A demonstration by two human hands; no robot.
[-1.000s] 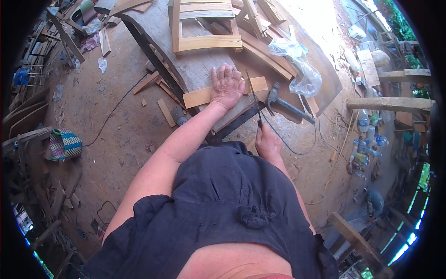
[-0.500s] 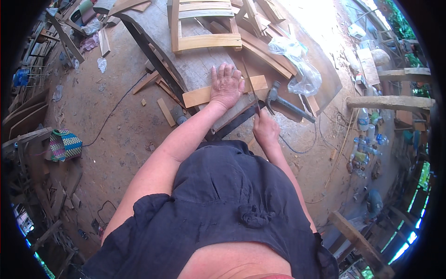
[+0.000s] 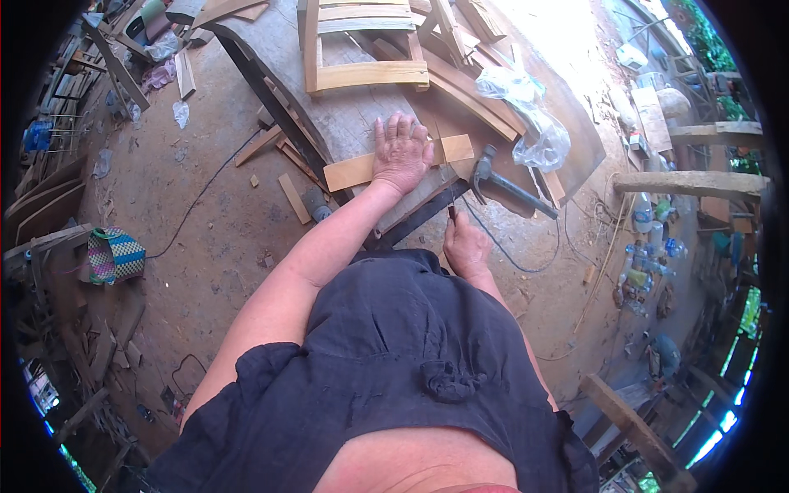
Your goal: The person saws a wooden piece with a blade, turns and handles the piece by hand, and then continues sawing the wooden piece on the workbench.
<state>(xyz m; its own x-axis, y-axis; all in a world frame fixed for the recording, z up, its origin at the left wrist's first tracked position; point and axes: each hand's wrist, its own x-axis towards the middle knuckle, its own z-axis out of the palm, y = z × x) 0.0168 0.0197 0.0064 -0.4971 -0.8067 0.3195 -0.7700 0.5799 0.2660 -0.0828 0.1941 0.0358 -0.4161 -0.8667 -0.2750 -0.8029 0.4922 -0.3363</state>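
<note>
Wooden slat lies crosswise at the near end of the workbench, its right end free of the hand. Left hand open, palm down on the slat, fingers pointing to the far side, thumb toward the right. Right hand closed round the dark handle of a thin saw, just off the near edge; the blade, faint, runs far across the slat, right of the left thumb. Whether the teeth have bitten, cannot tell. Step in hand looks like a crosscut. Done well, it wants weight straight down through the left palm, thumb tucked clear of the blade, and long, light strokes with wrist and forearm in one line. Hammer lies just right of the slat, near enough to foul the offcut; wooden frame stands on the far side, apart from the blade.
</note>
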